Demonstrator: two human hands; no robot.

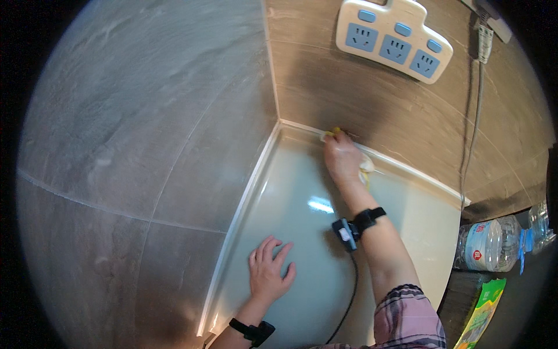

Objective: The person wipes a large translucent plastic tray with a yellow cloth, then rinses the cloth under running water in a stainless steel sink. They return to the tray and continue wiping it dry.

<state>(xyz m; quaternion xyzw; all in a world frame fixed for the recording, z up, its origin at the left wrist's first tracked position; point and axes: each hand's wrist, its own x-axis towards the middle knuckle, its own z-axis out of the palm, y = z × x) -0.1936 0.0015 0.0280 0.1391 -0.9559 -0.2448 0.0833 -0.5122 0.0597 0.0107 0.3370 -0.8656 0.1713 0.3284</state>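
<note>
My right hand (342, 158) is closed around a yellow and white cloth (367, 165), pressing it to the white edge trim (405, 170) where the glossy countertop (314, 244) meets the brown wall. Part of the cloth hangs out beside the wrist; the rest is hidden under the fingers. My left hand (270, 271) rests palm down on the countertop near the left trim, its fingers spread and holding nothing. Each wrist wears a black strap with a small device, and a cable runs down from the right one.
A white socket adapter (394, 41) with blue outlets is on the wall above. A grey cable (478, 96) hangs at the right. Beyond the counter's right edge lie a clear plastic bottle (492, 244) and a green and yellow packet (481, 314). Grey tiled wall (130, 131) borders the left.
</note>
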